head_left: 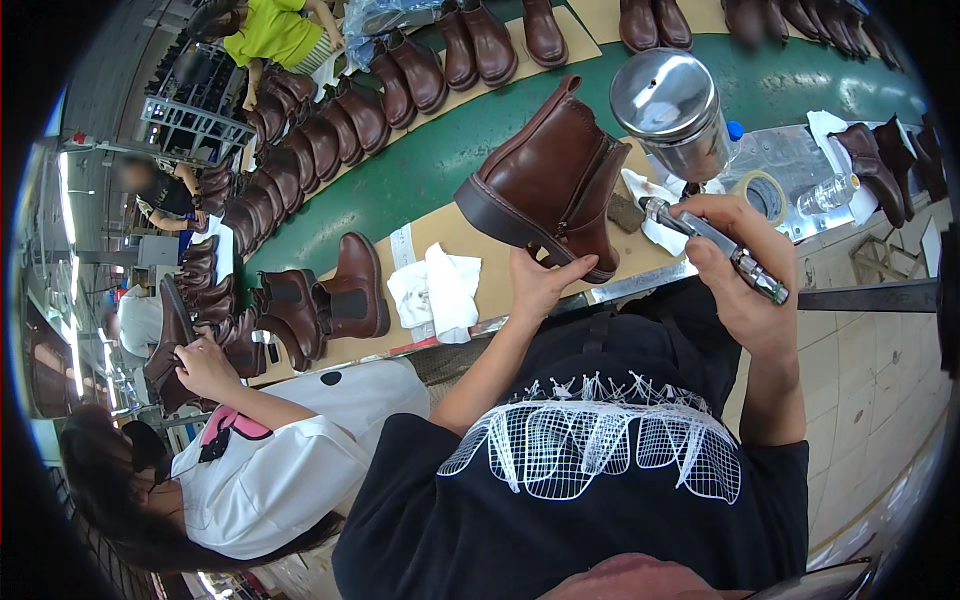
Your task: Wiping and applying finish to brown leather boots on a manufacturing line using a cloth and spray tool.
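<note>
My left hand point(541, 280) grips a brown ankle boot point(552, 180) by its heel and sole, holding it tilted above the cardboard-covered bench, its toe pointing left. My right hand point(742, 268) is closed around a metal spray gun point(700, 232) with a shiny steel cup point(673, 108) on top. The gun's nozzle points at the back of the boot, close to the heel.
A white rag point(441, 291) lies on the bench left of the boot. A green conveyor belt point(420, 170) carries rows of brown boots. A co-worker in white point(270, 460) to my left handles a boot. Tape roll point(762, 190) and plastic bottle point(826, 196) sit right.
</note>
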`<act>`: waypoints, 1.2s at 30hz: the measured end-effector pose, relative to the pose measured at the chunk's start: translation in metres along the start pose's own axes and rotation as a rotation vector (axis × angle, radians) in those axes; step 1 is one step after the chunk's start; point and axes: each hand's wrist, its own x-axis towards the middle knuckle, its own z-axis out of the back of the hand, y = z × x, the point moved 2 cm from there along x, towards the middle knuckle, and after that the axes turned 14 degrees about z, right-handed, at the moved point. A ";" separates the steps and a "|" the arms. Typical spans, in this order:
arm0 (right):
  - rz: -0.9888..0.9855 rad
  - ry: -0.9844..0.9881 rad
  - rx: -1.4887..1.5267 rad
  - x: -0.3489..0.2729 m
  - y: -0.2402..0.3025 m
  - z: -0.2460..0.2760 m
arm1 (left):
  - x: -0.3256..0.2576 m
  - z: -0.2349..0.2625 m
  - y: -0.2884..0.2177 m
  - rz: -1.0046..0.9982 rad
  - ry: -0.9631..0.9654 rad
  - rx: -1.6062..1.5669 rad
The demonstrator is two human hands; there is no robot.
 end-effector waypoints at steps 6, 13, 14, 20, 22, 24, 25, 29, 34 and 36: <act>0.065 0.009 -0.032 -0.007 -0.007 -0.006 | -0.001 -0.005 -0.001 0.011 0.030 -0.017; 0.031 0.080 -0.131 -0.012 0.001 -0.012 | 0.003 0.001 0.013 0.024 0.002 0.004; 0.047 0.092 -0.144 -0.014 -0.001 -0.014 | 0.003 0.001 0.013 0.026 0.002 0.004; -0.004 0.198 -0.135 -0.020 -0.011 -0.022 | -0.002 -0.006 -0.001 0.070 -0.072 0.001; 0.068 0.288 -0.213 -0.018 -0.007 -0.026 | -0.001 -0.007 -0.002 -0.003 -0.090 -0.040; 0.097 0.281 -0.192 -0.020 -0.011 -0.027 | 0.000 -0.005 -0.003 0.022 -0.082 -0.058; 0.027 0.255 -0.151 -0.022 -0.012 -0.025 | 0.000 -0.004 -0.005 0.048 -0.072 -0.077; 0.044 0.068 -0.087 -0.025 -0.018 -0.020 | 0.000 -0.002 -0.011 0.178 -0.034 -0.093; -0.029 0.076 -0.062 -0.021 -0.010 -0.017 | 0.001 0.002 -0.003 0.145 -0.027 -0.141; -0.048 0.064 -0.050 -0.021 -0.012 -0.016 | 0.000 0.002 0.000 0.160 -0.005 -0.142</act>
